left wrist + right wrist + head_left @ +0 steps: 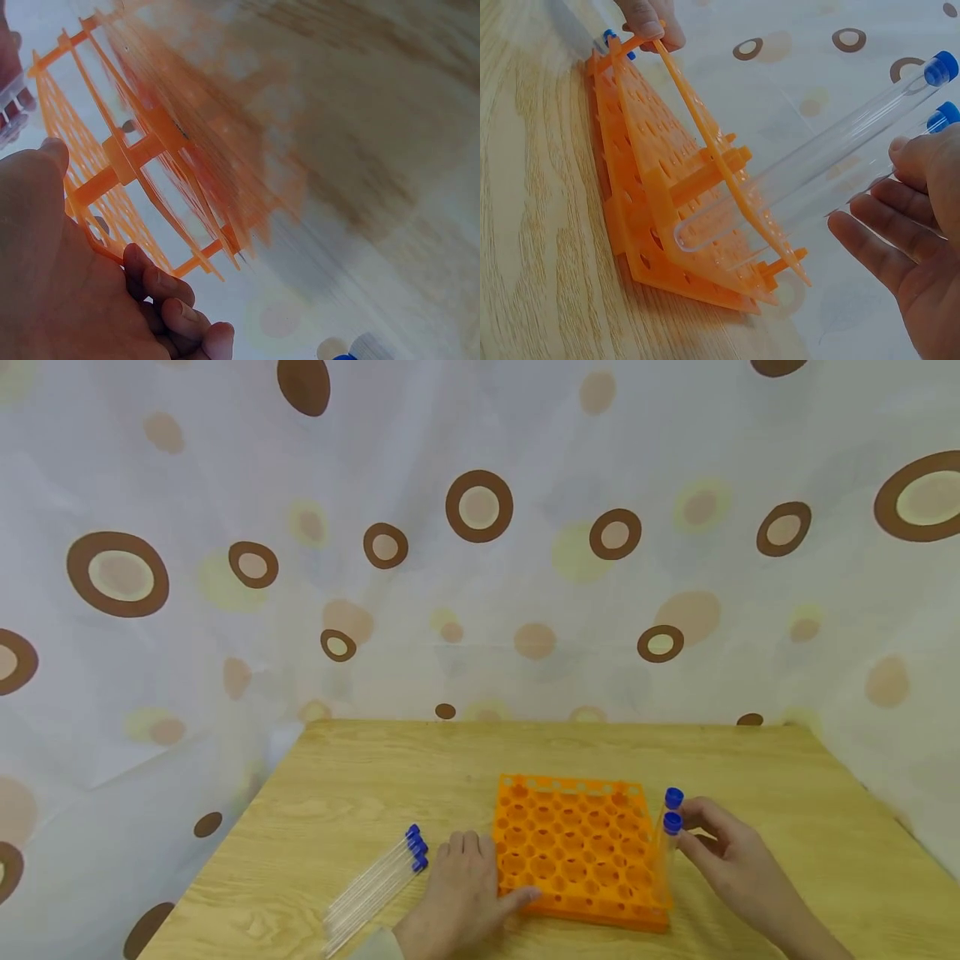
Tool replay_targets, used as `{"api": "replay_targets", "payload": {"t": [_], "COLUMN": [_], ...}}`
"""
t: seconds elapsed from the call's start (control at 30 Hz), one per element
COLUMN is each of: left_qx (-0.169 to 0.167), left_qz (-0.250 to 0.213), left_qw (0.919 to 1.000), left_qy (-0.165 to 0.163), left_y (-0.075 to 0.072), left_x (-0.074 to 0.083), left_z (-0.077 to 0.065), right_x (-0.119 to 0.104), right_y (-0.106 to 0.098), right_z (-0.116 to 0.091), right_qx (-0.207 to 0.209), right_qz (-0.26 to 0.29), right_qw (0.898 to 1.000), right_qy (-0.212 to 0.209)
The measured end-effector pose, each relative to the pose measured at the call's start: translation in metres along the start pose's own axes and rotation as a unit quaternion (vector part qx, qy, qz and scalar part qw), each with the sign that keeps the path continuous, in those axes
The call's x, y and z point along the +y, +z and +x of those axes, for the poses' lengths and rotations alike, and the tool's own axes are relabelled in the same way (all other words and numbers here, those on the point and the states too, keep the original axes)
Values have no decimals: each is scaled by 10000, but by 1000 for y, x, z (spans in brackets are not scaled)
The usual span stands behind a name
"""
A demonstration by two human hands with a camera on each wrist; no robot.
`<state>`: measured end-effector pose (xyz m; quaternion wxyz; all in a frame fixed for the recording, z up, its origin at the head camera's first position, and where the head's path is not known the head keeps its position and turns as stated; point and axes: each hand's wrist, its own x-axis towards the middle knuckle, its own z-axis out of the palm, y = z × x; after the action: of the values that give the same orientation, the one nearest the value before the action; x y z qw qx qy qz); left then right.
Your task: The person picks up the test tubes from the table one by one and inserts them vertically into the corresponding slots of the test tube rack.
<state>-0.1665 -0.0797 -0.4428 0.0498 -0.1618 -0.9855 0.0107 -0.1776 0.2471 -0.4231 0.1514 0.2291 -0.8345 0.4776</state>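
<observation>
An orange test tube rack [592, 908] with several rows of round holes stands on the table. My left hand [463, 887] holds its near left corner, thumb [52, 161] over the top edge and fingers [176, 292] along the side. At the rack's right end are two clear test tubes with blue caps, a farther one [674, 798] and a nearer one [672, 824]. With thumb and fingers just below the caps, my right hand [735, 856] grips the nearer tube. In the right wrist view, the lower end of one test tube [810, 165] overlaps the rack's upper plates.
Several more clear test tubes [375, 889] with blue caps lie side by side on the wooden table [360, 768], left of my left hand. A pale curtain [525, 585] with brown rings and spots hangs behind the table and along its sides.
</observation>
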Motion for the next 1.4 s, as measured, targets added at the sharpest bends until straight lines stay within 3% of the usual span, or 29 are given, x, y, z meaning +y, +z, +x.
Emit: {"api": "replay_targets", "payload": {"t": [0.3, 0.57, 1.0, 1.4], "left_qx": [56, 110, 168, 67], "left_qz": [-24, 24, 30, -59], "left_qw": [10000, 9999, 9998, 9999], "left_qy": [-11, 85, 138, 105], "left_y": [5, 4, 2, 3], "left_x": [0, -1, -3, -4], "left_z": [0, 0, 0, 1], "right_x": [0, -1, 1, -2], "right_y": [2, -3, 0, 1], "right_z": [-3, -8, -5, -4], "right_qx": [28, 65, 19, 27], "right_qz": [43, -31, 80, -94], "right_qw": [10000, 9992, 10000, 9998], "right_qy": [54, 393, 37, 200]}}
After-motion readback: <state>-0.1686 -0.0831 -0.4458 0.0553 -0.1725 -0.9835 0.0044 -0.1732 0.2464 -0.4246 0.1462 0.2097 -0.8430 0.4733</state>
